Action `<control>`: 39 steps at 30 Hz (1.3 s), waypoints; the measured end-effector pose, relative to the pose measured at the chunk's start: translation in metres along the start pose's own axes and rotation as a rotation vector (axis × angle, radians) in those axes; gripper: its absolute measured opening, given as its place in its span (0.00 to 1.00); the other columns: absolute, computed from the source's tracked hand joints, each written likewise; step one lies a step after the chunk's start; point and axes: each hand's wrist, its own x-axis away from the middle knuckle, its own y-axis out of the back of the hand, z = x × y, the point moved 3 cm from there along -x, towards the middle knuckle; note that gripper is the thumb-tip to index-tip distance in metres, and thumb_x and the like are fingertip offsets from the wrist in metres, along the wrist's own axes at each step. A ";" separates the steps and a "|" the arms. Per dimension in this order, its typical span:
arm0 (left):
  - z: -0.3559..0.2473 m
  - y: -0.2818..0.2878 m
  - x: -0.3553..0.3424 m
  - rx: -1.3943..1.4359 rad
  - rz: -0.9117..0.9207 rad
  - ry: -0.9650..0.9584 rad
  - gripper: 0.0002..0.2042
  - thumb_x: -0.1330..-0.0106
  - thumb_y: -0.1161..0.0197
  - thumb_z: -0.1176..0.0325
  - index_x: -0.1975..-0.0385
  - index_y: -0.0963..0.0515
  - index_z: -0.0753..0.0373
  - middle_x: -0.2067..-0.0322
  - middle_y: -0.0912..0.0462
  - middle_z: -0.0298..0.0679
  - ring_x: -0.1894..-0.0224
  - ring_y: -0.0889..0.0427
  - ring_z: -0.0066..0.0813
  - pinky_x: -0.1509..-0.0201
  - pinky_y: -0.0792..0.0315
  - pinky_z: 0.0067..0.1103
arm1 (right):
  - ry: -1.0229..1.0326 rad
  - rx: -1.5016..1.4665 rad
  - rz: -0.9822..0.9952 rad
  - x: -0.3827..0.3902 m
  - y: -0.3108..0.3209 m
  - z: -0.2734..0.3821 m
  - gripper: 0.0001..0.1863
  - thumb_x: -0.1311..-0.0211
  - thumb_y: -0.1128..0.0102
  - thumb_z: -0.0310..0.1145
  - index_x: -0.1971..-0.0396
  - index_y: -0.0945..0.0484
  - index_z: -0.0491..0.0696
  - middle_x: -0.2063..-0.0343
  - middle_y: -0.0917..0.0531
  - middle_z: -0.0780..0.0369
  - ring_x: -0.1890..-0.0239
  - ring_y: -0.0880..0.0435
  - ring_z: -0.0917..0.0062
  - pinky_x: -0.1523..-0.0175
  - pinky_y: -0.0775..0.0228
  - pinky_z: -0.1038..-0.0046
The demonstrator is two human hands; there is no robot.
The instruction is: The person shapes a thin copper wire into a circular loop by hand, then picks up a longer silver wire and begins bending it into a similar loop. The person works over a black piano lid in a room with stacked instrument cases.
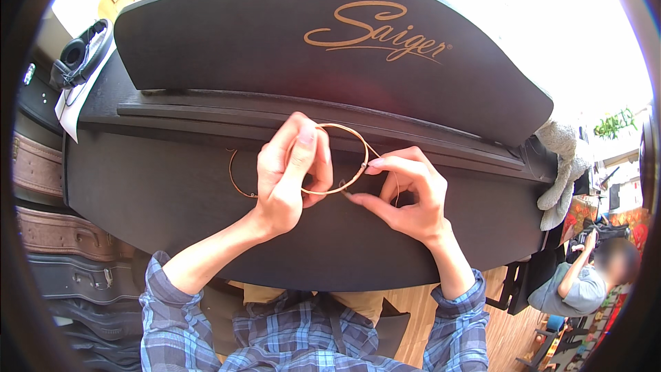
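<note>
Between my two hands, above a closed black lid [227, 241], is a thin copper-coloured guitar string [358, 136] wound into a loop. Fingers and thumb of my left hand [292, 165] are closed around the loop's left side. At its lower right, my right hand [406, 193] has thumb and index finger on the string where it looks twisted. One loose strand passes behind the right fingers. Another length of string [233, 171] curves out to the left of my left hand. What lies inside my left palm is hidden.
A black music stand board [241, 34] with gold lettering rises behind the lid. Black headphones [74, 52] lie at the far left. Brown and black instrument cases [69, 234] are stacked on the left. Grey plush [561, 158] hangs at the right edge. A person [582, 279] is farther right.
</note>
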 end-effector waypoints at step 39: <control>-0.002 -0.002 0.004 -0.847 -0.002 -0.550 0.05 0.35 0.48 0.86 0.72 0.33 0.70 0.79 0.33 0.39 0.89 0.34 0.27 0.84 0.46 0.22 | -0.325 -1.011 0.200 0.003 0.005 -0.012 0.09 0.52 0.23 0.32 0.72 0.12 0.45 0.56 0.26 0.59 0.54 0.23 0.72 0.52 0.22 0.71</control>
